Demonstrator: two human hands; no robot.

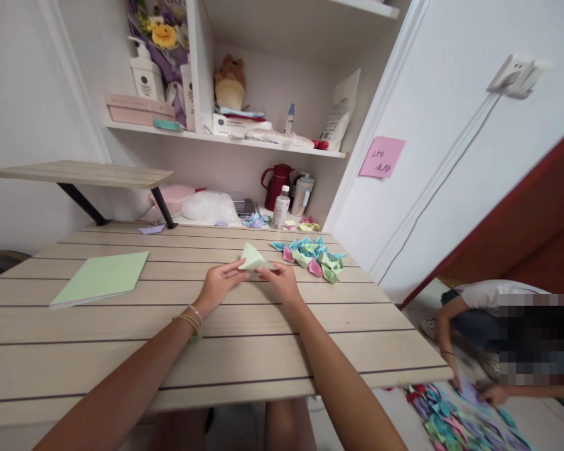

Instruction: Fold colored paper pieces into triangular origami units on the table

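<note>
A pale green piece of folded paper (252, 257) is held up between both hands above the table, its peak pointing upward. The fingers of my left hand (222, 285) pinch its left lower edge. On the opposite side, my right hand (282, 280) grips the lower right edge with thumb and fingers. Just right of the hands lies a pile of folded paper pieces (313, 254) in blue, green and pink. Farther left, a stack of light green paper sheets (102, 277) rests flat on the table.
A bottle (281, 208) stands at the table's back, near a red jug (277, 186). A small raised shelf (84, 173) is at left. On the floor at right, a person (470, 326) crouches by many colourful folded papers (451, 413). A pink note (382, 156) sticks to the wall.
</note>
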